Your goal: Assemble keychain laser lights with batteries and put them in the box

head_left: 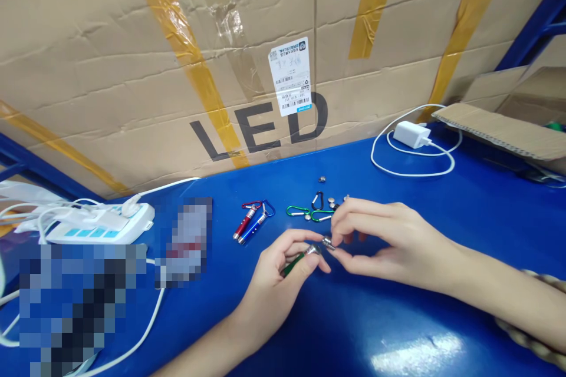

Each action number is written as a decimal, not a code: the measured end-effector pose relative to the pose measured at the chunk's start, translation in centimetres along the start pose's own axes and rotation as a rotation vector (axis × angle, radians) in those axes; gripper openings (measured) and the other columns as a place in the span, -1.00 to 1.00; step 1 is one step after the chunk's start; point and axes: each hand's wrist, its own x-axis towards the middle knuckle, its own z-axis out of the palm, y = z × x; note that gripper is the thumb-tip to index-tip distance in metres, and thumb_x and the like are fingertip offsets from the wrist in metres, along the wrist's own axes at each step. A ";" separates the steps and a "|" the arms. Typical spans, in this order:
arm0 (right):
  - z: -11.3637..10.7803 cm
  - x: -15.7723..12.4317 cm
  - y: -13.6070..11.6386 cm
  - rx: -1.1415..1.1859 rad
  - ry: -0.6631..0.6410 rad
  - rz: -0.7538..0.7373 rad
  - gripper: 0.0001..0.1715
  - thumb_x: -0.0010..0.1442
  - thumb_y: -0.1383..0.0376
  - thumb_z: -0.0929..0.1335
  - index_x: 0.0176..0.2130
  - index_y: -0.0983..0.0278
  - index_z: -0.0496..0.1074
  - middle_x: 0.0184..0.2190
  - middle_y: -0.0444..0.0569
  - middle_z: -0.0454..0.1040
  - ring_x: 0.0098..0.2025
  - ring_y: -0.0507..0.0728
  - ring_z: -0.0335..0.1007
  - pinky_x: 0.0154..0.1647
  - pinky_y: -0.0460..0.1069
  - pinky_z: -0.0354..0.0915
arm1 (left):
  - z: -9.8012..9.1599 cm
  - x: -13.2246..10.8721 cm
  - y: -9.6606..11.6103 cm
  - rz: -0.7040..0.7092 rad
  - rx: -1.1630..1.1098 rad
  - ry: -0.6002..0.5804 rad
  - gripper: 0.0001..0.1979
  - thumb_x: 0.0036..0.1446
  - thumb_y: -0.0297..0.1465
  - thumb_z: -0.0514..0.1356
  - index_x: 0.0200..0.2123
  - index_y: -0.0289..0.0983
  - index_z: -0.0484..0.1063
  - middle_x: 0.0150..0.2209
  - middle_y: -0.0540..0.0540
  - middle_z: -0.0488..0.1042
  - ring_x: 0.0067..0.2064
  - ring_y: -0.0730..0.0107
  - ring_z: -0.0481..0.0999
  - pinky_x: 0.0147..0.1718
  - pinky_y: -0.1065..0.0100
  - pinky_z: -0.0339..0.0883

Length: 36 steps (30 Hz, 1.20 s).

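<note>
My left hand is closed around a small green penlight, its silver end pointing up and to the right. A short silver metal piece, perhaps an end cap, is pinched between the thumb and fingers of my right hand. The two parts are close, with a slight gap between them. Beyond my hands lie green carabiner clips, a black carabiner clip and several small silver pieces. To the left rest a red penlight and a blue penlight, each with a matching clip.
A large cardboard box stands along the back of the blue table. At left are a white power strip with cables and blurred-out items. A white charger with a coiled cable and an open carton are at right.
</note>
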 end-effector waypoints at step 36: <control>0.6 0.4 -0.2 0.327 -0.196 0.450 -0.85 0.02 0.26 0.45 -0.52 0.26 0.50 -0.34 -0.12 0.35 -0.40 -0.03 0.29 -0.43 -0.12 0.24 | -0.3 -0.5 -0.5 0.632 0.645 0.117 -0.89 0.16 -0.51 0.19 -0.24 -0.28 0.50 -0.39 -0.05 0.61 -0.46 0.43 0.50 -0.41 0.47 0.38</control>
